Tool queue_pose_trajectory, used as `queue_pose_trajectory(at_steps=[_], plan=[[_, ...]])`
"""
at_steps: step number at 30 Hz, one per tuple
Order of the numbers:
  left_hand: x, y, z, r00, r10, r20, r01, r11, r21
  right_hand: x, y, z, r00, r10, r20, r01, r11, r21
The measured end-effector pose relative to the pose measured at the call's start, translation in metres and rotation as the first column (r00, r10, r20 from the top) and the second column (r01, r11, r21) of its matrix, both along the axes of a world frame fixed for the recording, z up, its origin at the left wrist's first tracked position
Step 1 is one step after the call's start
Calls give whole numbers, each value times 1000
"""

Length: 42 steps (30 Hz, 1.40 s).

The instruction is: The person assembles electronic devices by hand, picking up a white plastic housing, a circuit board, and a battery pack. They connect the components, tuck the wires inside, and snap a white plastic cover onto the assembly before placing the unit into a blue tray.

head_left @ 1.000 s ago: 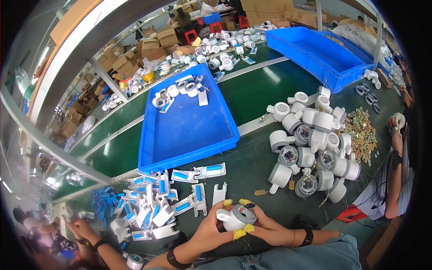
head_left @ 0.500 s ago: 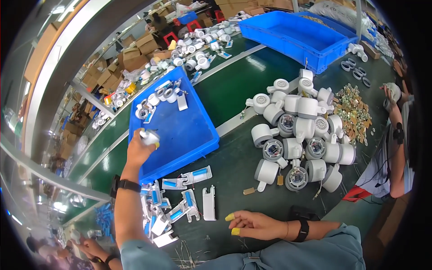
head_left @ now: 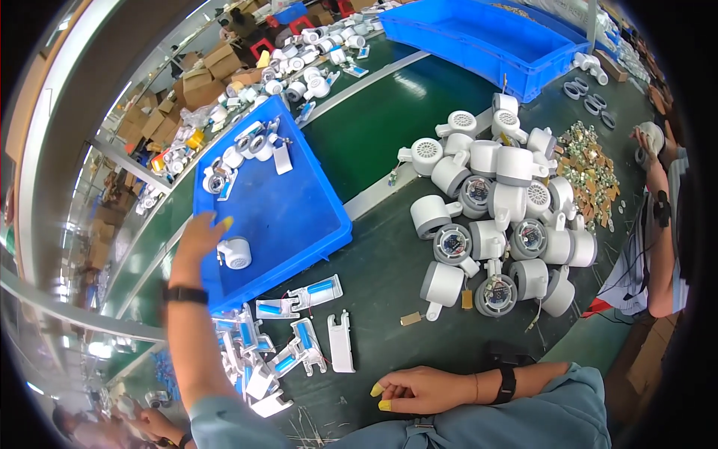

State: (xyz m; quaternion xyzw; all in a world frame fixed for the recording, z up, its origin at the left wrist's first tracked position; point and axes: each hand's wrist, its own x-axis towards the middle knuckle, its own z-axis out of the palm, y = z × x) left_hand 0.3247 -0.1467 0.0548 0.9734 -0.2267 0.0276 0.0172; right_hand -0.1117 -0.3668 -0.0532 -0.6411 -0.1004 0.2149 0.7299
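Work at a dark green counter (head_left: 374, 299). Left: the person's left hand (head_left: 197, 241) reaches over a blue tray (head_left: 277, 213), its fingers loose and released, one capped in yellow. Just to the right of this hand, on the tray's floor, lies a single white housing (head_left: 238, 254); from where I stand, I cannot make out whether the two touch. A cluster of white parts (head_left: 259, 147) occupies the far end of the same tray. Bottom centre: the right hand (head_left: 424, 390) is low over the counter, fingers slightly bent and grasping nothing, two of them capped in yellow. Between the hands: white holders with blue cells (head_left: 318, 290) and, just beside them, a plain white panel (head_left: 340, 343). Right: a heap of white housings with grey rims (head_left: 516, 166), some showing circuitry; next to it, small tan and green pieces (head_left: 589, 176) and, farther back, loose grey rings (head_left: 590, 105). Behind: a green belt (head_left: 366, 112) and a second blue tray (head_left: 516, 81).
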Motion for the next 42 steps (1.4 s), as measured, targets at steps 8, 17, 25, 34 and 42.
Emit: queue_pose_trajectory(at_steps=[8, 17, 25, 34, 42], plan=[[62, -164, -86, 997, -21, -75, 20, 1000, -18, 5, -10, 1, 1000, -23, -19, 23, 999, -28], [2, -130, -73, 886, -427, -180, 402, 901, -160, -3, -3, 6, 998, -44, -53, 47, 998, 51], [-49, -102, -18, 915, -304, -264, 296, 953, -70, 0, -3, 0, 1000, -13, 11, 13, 1000, -23], [91, -144, -86, 998, -56, 37, 55, 997, 49, 1, -5, -5, 976, -194, 95, 193, 981, 18], [4, -112, 14, 724, -458, -515, -245, 527, -814, -2, 1, -6, 988, -157, -2, 157, 987, 39]])
